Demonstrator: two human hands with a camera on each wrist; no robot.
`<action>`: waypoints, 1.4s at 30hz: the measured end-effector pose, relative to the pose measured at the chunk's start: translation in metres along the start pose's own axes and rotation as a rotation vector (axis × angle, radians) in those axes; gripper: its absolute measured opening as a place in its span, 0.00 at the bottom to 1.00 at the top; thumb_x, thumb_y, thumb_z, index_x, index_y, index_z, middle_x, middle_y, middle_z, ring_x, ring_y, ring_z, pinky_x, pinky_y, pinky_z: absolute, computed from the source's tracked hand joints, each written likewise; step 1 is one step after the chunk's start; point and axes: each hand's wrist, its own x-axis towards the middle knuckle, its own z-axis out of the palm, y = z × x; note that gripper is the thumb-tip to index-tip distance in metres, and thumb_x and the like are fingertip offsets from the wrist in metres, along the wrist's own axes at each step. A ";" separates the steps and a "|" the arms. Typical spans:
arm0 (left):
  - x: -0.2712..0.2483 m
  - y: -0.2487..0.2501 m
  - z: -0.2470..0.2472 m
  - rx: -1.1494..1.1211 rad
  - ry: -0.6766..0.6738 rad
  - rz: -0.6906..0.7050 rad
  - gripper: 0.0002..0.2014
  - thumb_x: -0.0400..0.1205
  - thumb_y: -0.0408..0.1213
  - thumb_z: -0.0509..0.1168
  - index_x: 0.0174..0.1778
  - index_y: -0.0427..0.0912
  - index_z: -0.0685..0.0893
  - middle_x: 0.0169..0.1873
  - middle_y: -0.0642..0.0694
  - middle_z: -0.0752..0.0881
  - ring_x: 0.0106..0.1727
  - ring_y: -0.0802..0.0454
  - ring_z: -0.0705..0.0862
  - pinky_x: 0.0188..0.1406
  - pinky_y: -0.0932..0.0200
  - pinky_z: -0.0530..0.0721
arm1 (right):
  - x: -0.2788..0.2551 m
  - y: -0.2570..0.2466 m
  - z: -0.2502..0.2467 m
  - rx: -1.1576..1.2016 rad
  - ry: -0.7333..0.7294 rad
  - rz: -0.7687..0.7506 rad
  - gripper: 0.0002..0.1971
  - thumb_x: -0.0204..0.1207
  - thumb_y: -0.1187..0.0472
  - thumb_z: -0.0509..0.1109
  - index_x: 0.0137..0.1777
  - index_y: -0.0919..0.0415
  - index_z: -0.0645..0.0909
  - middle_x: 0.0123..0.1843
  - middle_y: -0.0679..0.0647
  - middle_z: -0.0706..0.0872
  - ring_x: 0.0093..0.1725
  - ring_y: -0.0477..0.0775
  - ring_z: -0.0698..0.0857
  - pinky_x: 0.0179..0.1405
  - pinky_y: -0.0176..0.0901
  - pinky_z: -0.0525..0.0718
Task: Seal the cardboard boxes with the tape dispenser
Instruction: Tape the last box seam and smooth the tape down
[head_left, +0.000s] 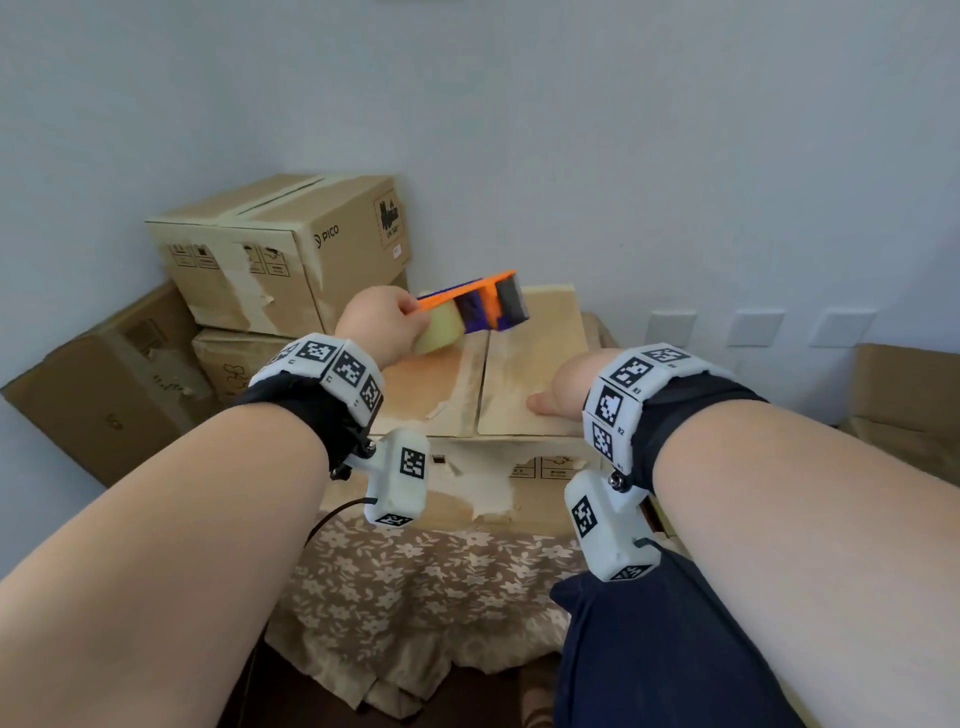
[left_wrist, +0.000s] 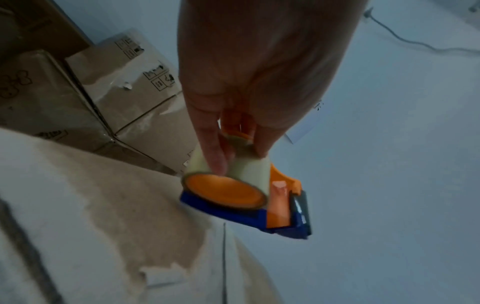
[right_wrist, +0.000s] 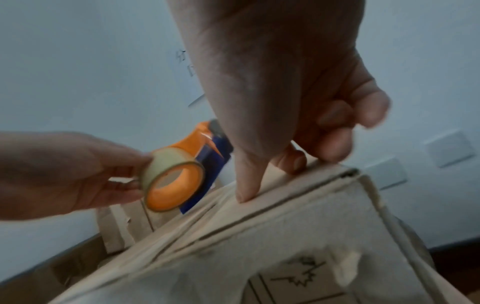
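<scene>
A worn cardboard box (head_left: 524, 338) stands on a flower-patterned cloth in front of me, its two top flaps closed with a bare seam between them. My left hand (head_left: 382, 325) grips an orange and blue tape dispenser (head_left: 475, 304) and holds it in the air just over the left flap, with the blade end pointing away from me. In the left wrist view my fingers (left_wrist: 207, 131) wrap the pale tape roll (left_wrist: 249, 164) and the handle of the dispenser (left_wrist: 246, 209). My right hand (head_left: 558, 387) rests on the right flap near the front edge. Its thumb (right_wrist: 246, 185) presses down on the box (right_wrist: 285, 236), and the bent fingers touch the flap.
Two boxes are stacked against the wall at the back left (head_left: 280, 249), and another box (head_left: 93, 384) leans on the far left. Flat cardboard (head_left: 909, 405) lies at the right. The floral cloth (head_left: 415, 582) hangs over the table's front edge. Wall sockets (head_left: 670, 327) sit behind the box.
</scene>
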 end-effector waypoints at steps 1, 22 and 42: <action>-0.003 0.004 -0.004 -0.135 -0.016 -0.029 0.08 0.85 0.36 0.60 0.50 0.38 0.83 0.37 0.41 0.83 0.38 0.42 0.86 0.47 0.46 0.89 | 0.010 0.004 0.003 0.022 0.009 0.003 0.15 0.80 0.42 0.64 0.46 0.54 0.71 0.52 0.58 0.79 0.48 0.56 0.71 0.52 0.51 0.75; -0.069 0.024 -0.054 -0.971 -0.503 -0.280 0.14 0.87 0.47 0.55 0.44 0.43 0.78 0.41 0.42 0.82 0.39 0.45 0.85 0.36 0.54 0.89 | -0.029 -0.045 -0.045 1.460 0.053 -0.162 0.27 0.76 0.33 0.63 0.39 0.59 0.82 0.28 0.54 0.83 0.30 0.53 0.83 0.45 0.50 0.86; -0.063 0.008 -0.059 -1.008 -0.141 -0.398 0.11 0.86 0.40 0.59 0.39 0.44 0.82 0.27 0.48 0.87 0.36 0.53 0.85 0.40 0.56 0.83 | -0.035 -0.037 -0.030 1.067 0.165 -0.332 0.22 0.74 0.34 0.66 0.33 0.53 0.79 0.24 0.46 0.84 0.30 0.49 0.83 0.42 0.42 0.83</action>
